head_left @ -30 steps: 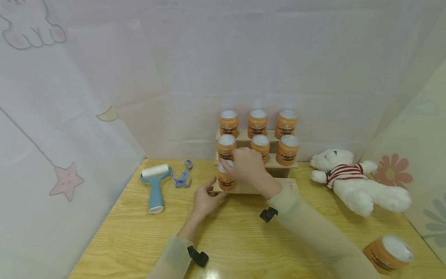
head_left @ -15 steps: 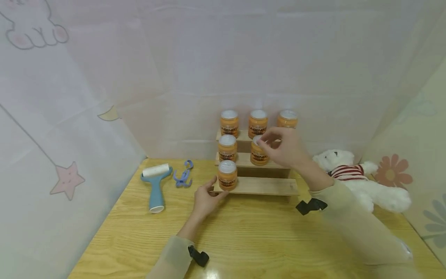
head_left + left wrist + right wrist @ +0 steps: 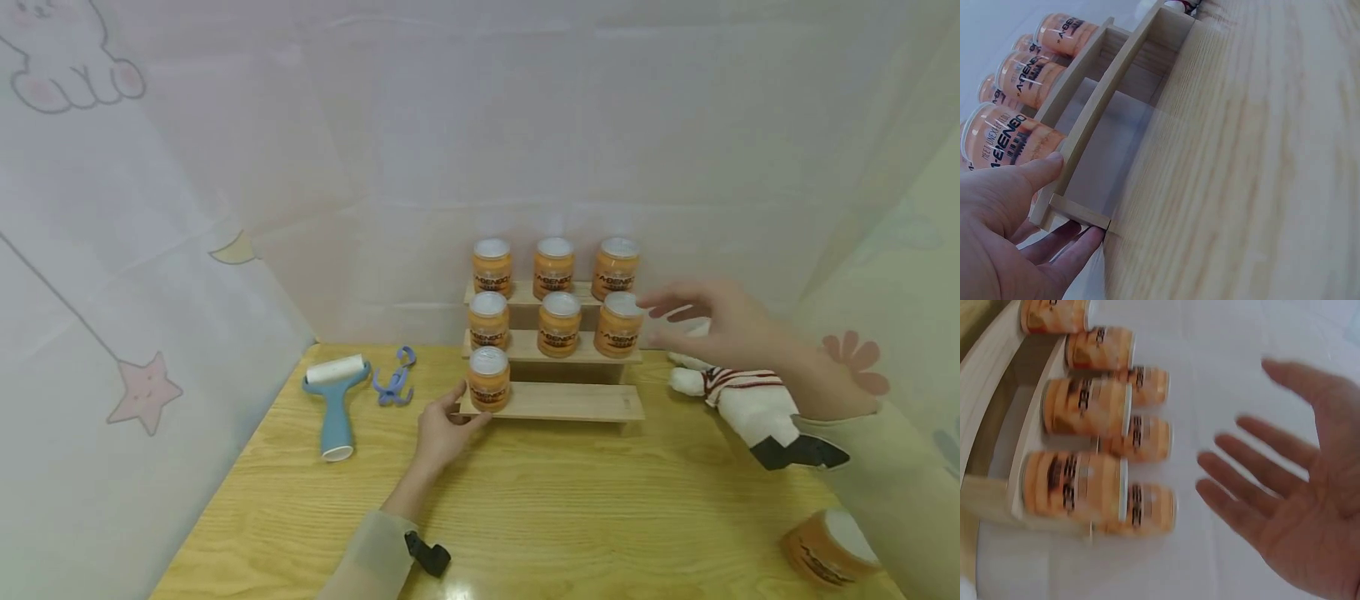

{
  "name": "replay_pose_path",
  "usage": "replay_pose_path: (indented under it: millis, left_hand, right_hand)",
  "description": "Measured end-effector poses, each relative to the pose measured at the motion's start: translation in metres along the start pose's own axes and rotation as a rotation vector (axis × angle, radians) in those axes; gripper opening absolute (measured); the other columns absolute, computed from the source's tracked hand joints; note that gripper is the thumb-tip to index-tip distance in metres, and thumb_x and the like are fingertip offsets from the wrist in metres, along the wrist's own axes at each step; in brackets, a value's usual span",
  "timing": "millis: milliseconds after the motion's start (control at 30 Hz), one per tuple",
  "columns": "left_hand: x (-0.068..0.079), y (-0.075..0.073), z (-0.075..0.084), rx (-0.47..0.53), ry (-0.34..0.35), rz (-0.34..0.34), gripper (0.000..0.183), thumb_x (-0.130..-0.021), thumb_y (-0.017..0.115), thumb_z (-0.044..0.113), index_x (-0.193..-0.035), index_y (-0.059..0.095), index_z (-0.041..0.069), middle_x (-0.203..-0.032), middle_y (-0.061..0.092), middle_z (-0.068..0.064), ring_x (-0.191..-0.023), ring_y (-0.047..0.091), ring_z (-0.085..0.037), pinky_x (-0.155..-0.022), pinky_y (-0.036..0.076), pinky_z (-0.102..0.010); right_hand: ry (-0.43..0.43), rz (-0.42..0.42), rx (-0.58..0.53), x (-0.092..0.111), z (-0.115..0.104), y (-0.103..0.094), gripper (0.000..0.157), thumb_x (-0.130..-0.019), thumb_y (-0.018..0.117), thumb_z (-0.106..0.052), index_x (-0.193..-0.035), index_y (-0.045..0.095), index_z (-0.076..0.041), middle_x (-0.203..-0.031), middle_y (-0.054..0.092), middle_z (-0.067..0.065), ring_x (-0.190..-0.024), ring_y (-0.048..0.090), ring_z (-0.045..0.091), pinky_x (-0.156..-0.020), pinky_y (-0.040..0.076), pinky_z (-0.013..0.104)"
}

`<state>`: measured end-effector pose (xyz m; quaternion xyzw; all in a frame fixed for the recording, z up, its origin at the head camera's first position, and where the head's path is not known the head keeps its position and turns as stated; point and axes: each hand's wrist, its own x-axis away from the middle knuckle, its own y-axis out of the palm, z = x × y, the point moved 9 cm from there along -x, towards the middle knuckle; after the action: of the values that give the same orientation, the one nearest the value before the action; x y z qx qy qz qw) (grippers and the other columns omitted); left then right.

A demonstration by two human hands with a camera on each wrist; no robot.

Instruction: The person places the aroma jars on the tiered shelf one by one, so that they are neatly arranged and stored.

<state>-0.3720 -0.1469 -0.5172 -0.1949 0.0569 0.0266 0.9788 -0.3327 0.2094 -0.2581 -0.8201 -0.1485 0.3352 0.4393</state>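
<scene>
A three-step wooden shelf (image 3: 577,402) stands on the table, with orange cans in rows of three on its top and middle steps. One can (image 3: 489,382) sits at the left end of the bottom step. My left hand (image 3: 441,435) holds that end of the shelf; in the left wrist view its thumb (image 3: 1044,170) lies by the step's edge and fingers (image 3: 1075,253) reach round the side support. Fingers spread, my right hand (image 3: 1310,481) hangs in the air holding nothing, just right of the middle row's right can (image 3: 619,327).
Another orange can (image 3: 821,550) stands at the front right, partly behind the right sleeve. A white plush bear (image 3: 750,408) lies at the right, partly covered by the right arm. At the left lie a blue lint roller (image 3: 336,408) and a purple hook (image 3: 393,385).
My right hand has left the can on the bottom step and swept rightward past the middle row, now beyond the shelf's right end. The left hand stays in place.
</scene>
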Motion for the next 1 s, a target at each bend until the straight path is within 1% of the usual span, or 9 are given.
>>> replay_pose_path:
  millis: [67,133,267,367,433,667,733,867,1000]
  left_hand:
    - [0.0,0.001,0.0,0.001,0.001,-0.005,0.079,-0.09,0.089,0.029,-0.156,0.053,0.008,-0.153,0.06,-0.02,-0.105,0.08,-0.031,-0.088,0.067,-0.043]
    - [0.001,0.003,0.0,0.002,0.002,-0.009,0.079,-0.09,0.089,0.029,-0.157,0.053,0.008,-0.153,0.06,-0.021,-0.105,0.08,-0.031,-0.088,0.067,-0.043]
    - [0.0,0.004,0.001,0.006,0.006,-0.009,0.078,-0.09,0.089,0.028,-0.156,0.053,0.008,-0.15,0.062,-0.023,-0.102,0.08,-0.03,-0.086,0.067,-0.041]
    - [0.0,0.003,0.002,0.01,0.007,0.0,0.078,-0.09,0.089,0.027,-0.156,0.054,0.007,-0.147,0.064,-0.024,-0.099,0.081,-0.029,-0.083,0.068,-0.039]
    - [0.0,0.003,0.002,0.011,0.004,0.004,0.078,-0.089,0.09,0.027,-0.155,0.054,0.007,-0.146,0.065,-0.024,-0.099,0.081,-0.029,-0.081,0.067,-0.038]
    - [-0.001,0.005,0.004,0.002,0.008,-0.004,0.078,-0.09,0.089,0.029,-0.156,0.053,0.009,-0.151,0.062,-0.021,-0.102,0.08,-0.028,-0.086,0.067,-0.04]
    - [-0.001,0.006,0.004,-0.003,0.005,-0.002,0.077,-0.09,0.089,0.029,-0.156,0.054,0.009,-0.151,0.062,-0.02,-0.102,0.08,-0.028,-0.086,0.067,-0.04]
    - [-0.002,0.006,0.004,-0.005,0.002,0.001,0.077,-0.09,0.089,0.029,-0.156,0.054,0.009,-0.148,0.064,-0.022,-0.101,0.08,-0.028,-0.085,0.067,-0.039]
    - [-0.002,0.005,0.005,-0.005,0.001,-0.001,0.078,-0.09,0.089,0.029,-0.156,0.053,0.01,-0.146,0.065,-0.022,-0.1,0.08,-0.027,-0.083,0.067,-0.038]
  right_hand:
    - [-0.065,-0.087,0.011,0.016,0.006,0.0,0.049,-0.09,0.086,-0.01,-0.136,0.072,-0.021,-0.13,0.075,-0.005,-0.115,0.068,0.002,-0.093,0.059,0.021]
    - [-0.087,-0.158,0.002,0.033,0.014,0.0,0.054,-0.09,0.086,-0.01,-0.139,0.069,-0.024,-0.134,0.072,-0.014,-0.121,0.065,-0.004,-0.093,0.058,0.019]
    - [-0.111,-0.239,-0.081,0.065,0.028,-0.002,0.059,-0.091,0.083,-0.004,-0.144,0.065,-0.019,-0.143,0.065,-0.02,-0.125,0.063,-0.007,-0.092,0.059,0.015]
    - [-0.126,-0.24,-0.103,0.088,0.038,-0.005,0.062,-0.089,0.082,0.003,-0.145,0.063,-0.013,-0.145,0.064,-0.019,-0.125,0.064,-0.007,-0.095,0.056,0.011]
    - [-0.107,-0.218,-0.092,0.102,0.048,-0.007,0.065,-0.086,0.083,0.005,-0.145,0.063,-0.012,-0.145,0.065,-0.019,-0.125,0.064,-0.008,-0.096,0.053,0.007]
    - [-0.043,-0.105,0.058,0.151,0.079,-0.013,0.066,-0.075,0.091,0.004,-0.136,0.071,-0.013,-0.138,0.068,-0.023,-0.125,0.055,-0.019,-0.094,0.044,-0.001]
    - [-0.019,-0.076,0.063,0.163,0.086,-0.014,0.065,-0.073,0.091,0.006,-0.133,0.073,-0.013,-0.134,0.07,-0.024,-0.125,0.054,-0.021,-0.093,0.044,-0.002]
    - [0.06,-0.071,-0.062,0.187,0.098,-0.011,0.061,-0.078,0.085,0.013,-0.135,0.07,-0.006,-0.136,0.069,-0.024,-0.128,0.053,-0.02,-0.094,0.046,0.0]
    - [0.068,-0.063,-0.14,0.209,0.104,-0.005,0.062,-0.078,0.081,0.019,-0.135,0.067,0.002,-0.14,0.07,-0.016,-0.131,0.055,-0.016,-0.097,0.049,0.003]
